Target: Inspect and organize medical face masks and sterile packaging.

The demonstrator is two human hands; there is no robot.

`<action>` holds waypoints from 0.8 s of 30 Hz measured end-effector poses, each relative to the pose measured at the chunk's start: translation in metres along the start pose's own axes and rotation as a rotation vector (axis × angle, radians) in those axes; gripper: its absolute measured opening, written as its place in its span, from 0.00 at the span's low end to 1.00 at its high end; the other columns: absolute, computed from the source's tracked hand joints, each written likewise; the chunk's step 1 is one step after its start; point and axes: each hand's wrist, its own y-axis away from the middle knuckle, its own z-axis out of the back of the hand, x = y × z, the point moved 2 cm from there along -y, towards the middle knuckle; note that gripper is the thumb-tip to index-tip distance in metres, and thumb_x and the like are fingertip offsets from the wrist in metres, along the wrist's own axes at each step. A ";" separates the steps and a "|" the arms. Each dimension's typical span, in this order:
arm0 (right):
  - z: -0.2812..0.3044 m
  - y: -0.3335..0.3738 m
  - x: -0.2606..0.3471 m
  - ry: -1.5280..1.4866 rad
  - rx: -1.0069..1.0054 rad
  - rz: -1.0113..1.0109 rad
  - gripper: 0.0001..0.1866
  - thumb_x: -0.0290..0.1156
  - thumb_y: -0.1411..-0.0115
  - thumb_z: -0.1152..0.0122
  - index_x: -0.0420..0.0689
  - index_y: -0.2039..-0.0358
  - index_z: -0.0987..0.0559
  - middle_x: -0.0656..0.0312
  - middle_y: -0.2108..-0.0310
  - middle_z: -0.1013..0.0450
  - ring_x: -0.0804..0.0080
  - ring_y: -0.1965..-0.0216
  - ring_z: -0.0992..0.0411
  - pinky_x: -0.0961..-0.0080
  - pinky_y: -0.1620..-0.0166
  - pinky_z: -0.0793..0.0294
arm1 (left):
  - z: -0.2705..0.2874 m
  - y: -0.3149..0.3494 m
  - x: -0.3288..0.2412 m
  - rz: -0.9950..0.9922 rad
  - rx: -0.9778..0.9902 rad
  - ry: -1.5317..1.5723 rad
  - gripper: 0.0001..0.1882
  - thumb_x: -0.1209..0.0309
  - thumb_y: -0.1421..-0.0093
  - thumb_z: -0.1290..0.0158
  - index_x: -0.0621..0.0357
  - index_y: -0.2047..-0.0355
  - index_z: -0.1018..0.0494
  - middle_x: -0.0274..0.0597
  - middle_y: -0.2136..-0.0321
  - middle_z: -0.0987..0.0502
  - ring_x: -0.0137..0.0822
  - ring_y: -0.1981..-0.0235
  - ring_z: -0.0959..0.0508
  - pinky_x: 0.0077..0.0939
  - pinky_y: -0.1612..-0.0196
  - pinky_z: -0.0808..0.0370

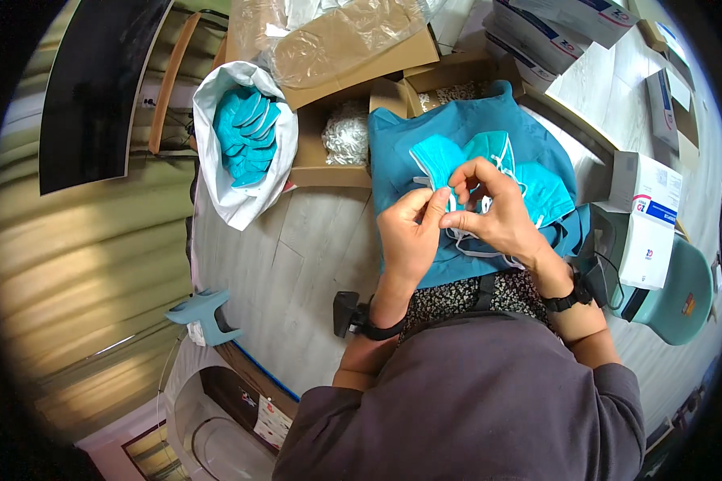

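My left hand (411, 232) pinches the lower edge of a turquoise face mask (436, 156) over my lap. Close against it, my right hand (501, 215) has its thumb and index finger curled into a ring near the mask's white strap. What exactly lies between those fingertips is too small to make out. Beneath and beside my right hand more turquoise masks (544, 192) with white straps rest on a teal cloth (393, 172) spread across my lap. My hands partly cover the held mask's lower end.
At the left stands a white sack (208, 188) of turquoise masks. Ahead are cardboard boxes (329, 176), one with a bundle of white straps (346, 135), another with small pale pieces. A green chair (682, 297) holding white cartons (648, 248) is at the right. More cartons (537, 48) are stacked behind.
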 end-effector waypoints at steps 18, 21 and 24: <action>0.062 -0.017 -0.064 0.206 -0.437 0.017 0.03 0.18 0.43 0.38 0.38 0.70 0.24 0.64 0.77 0.29 0.78 0.75 0.31 0.79 0.70 0.31 | 0.000 0.011 -0.015 -0.147 0.049 -0.226 0.08 0.77 0.43 0.37 0.67 0.74 0.25 0.38 0.79 0.22 0.24 0.77 0.23 0.19 0.73 0.29; 0.080 -0.015 -0.045 0.414 -0.310 0.078 0.05 0.19 0.45 0.38 0.39 0.67 0.22 0.62 0.74 0.27 0.70 0.70 0.29 0.74 0.64 0.30 | 0.009 0.013 -0.006 -0.047 -0.031 -0.144 0.08 0.75 0.39 0.40 0.68 0.72 0.25 0.38 0.77 0.21 0.23 0.77 0.23 0.17 0.73 0.29; 0.052 -0.015 -0.001 0.594 -0.313 0.329 0.09 0.21 0.47 0.36 0.42 0.64 0.19 0.57 0.69 0.25 0.56 0.63 0.28 0.65 0.57 0.29 | 0.013 0.001 -0.005 0.002 -0.115 0.109 0.07 0.74 0.34 0.45 0.67 0.66 0.27 0.39 0.72 0.20 0.25 0.73 0.21 0.18 0.72 0.26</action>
